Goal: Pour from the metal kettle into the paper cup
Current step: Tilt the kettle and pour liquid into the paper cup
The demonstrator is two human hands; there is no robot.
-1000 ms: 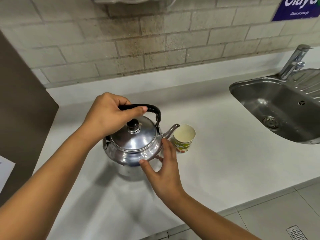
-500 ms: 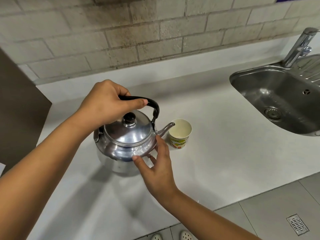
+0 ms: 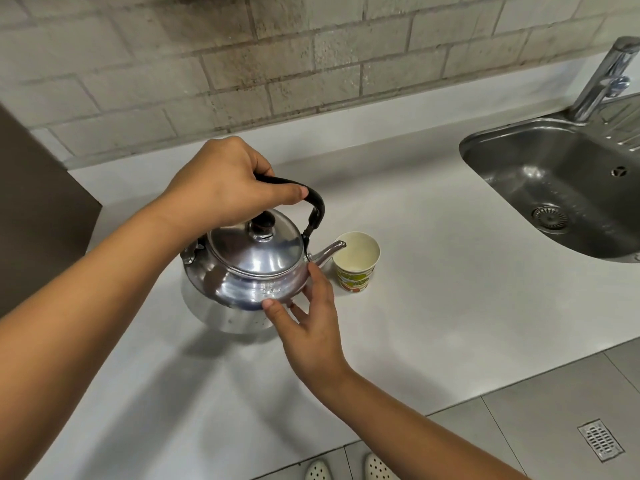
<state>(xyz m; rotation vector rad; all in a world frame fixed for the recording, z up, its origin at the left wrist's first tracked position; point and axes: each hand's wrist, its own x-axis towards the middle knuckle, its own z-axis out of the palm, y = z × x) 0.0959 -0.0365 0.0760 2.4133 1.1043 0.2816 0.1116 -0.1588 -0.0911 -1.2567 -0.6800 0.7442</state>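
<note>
A shiny metal kettle (image 3: 249, 271) with a black knob and black handle hangs just above the white counter (image 3: 433, 306). My left hand (image 3: 225, 183) grips that handle from above. My right hand (image 3: 306, 323) rests with spread fingers against the kettle's near right side, below the spout. The spout tip reaches over the left rim of the paper cup (image 3: 356, 263), which stands upright to the kettle's right with a green and orange print. The cup's inside looks pale; I see no stream from the spout.
A steel sink (image 3: 554, 188) is set into the counter at the right, with a tap (image 3: 606, 77) behind it. A brick wall runs along the back. A dark panel (image 3: 38, 202) stands at the left. Grey floor tiles and a drain grate (image 3: 601, 439) lie below the counter's front edge.
The kettle has been raised slightly and tipped a little toward the cup, so the spout now reaches over its rim. Both hands keep their hold. The camera has tilted down.
</note>
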